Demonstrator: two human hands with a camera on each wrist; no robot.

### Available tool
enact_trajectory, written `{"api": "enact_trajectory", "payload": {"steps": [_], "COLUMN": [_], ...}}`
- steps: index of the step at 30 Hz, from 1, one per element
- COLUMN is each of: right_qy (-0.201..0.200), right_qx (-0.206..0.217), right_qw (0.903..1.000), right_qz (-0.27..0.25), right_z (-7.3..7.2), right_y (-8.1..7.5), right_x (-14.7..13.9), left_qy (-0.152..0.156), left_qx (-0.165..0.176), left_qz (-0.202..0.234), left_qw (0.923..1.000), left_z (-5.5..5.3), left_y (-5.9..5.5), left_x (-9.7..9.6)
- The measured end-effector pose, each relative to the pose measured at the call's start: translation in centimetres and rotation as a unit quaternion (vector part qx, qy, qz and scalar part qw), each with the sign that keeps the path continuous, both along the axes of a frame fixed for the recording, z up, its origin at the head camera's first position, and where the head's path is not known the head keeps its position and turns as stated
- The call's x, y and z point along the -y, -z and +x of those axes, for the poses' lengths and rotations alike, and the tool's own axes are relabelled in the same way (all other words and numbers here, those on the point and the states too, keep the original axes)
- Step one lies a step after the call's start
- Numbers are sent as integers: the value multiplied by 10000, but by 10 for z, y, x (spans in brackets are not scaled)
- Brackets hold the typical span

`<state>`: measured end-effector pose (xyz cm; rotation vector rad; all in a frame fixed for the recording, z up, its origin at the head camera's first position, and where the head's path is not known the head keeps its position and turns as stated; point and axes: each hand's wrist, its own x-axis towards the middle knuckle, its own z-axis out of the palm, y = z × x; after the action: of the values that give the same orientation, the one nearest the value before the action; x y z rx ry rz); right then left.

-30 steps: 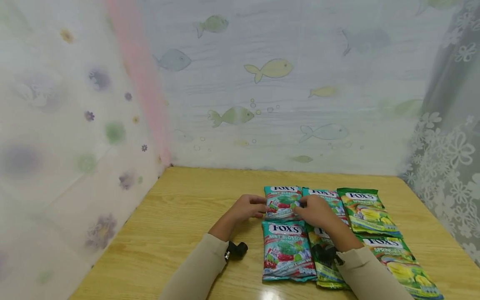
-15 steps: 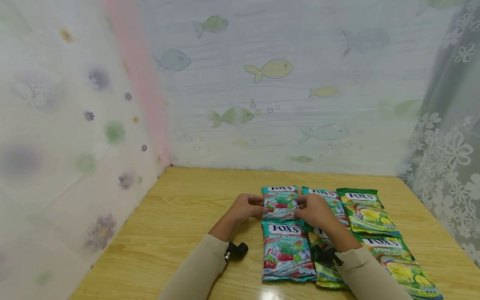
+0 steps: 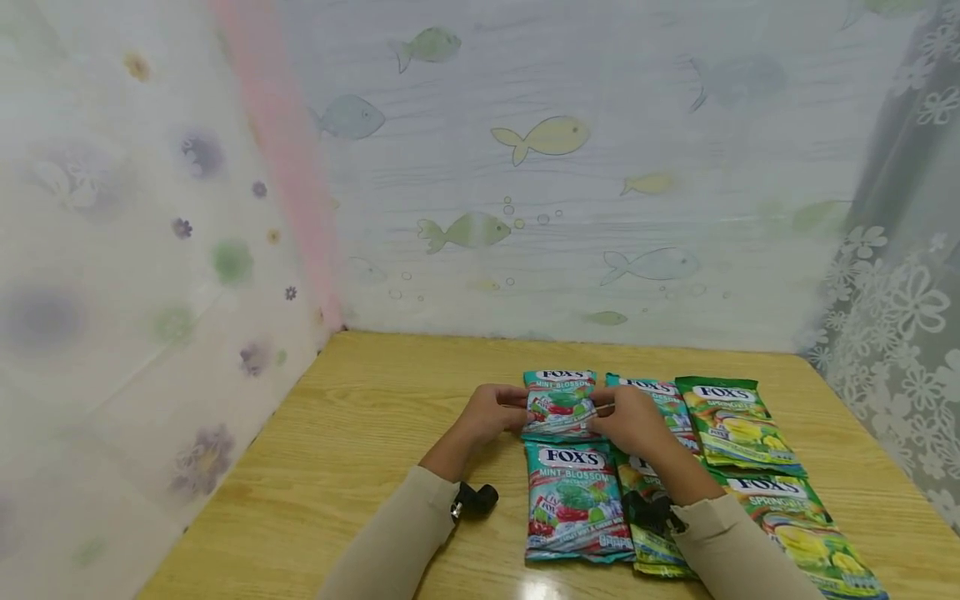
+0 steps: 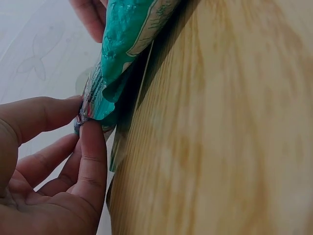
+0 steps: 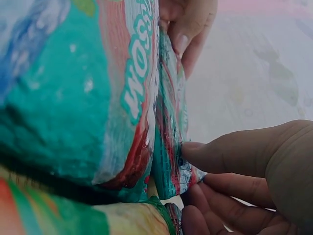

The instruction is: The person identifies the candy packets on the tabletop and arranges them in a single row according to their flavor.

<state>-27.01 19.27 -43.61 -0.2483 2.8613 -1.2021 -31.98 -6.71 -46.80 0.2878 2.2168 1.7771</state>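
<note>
A teal Fox's Mint Blossom candy bag lies at the back of the table, between both hands. My left hand pinches its left edge; in the left wrist view the thumb and index finger meet on the crimped foil. On the opposite edge my right hand grips the bag, its thumb on top and its fingers underneath in the right wrist view. Directly in front lies a second Mint Blossom bag, its top edge right at the held bag's lower edge.
Another teal bag lies to the right, partly behind the right hand. Green-yellow Fox's Spring Tea bags fill the right side, one partly under the right forearm. The wooden table meets patterned curtains at the back and left.
The held candy bag has shifted slightly left, lining up more closely above the bag in front. The right fingers have followed its edge; the other bags stay in place.
</note>
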Motion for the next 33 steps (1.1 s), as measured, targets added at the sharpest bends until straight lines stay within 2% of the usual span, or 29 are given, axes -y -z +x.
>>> {"api": "enact_trajectory", "payload": {"steps": [8, 13, 18, 28, 33], "right_qy": [95, 101, 166, 25, 62], "right_qx": [-147, -165, -250, -306, -403], "right_qw": [9998, 9996, 9988, 9970, 9968], "right_qz": [-45, -209, -379, -705, -685], "right_z": [1, -1, -6, -17, -20], "right_y": [-2, -3, -8, -12, -16], "right_x": [-1, 4, 12, 39, 60], "left_qy": [-34, -99, -46, -302, -450], "left_qx": [-171, -338, -582, -961, -1008], "left_qz": [101, 79, 83, -345, -517], "left_qw": [9998, 9993, 9983, 9943, 9925], "left_z": [-3, -4, -5, -4, -3], "left_y": [-4, -5, -13, -27, -35], "left_x": [-3, 2, 9, 38, 56]}}
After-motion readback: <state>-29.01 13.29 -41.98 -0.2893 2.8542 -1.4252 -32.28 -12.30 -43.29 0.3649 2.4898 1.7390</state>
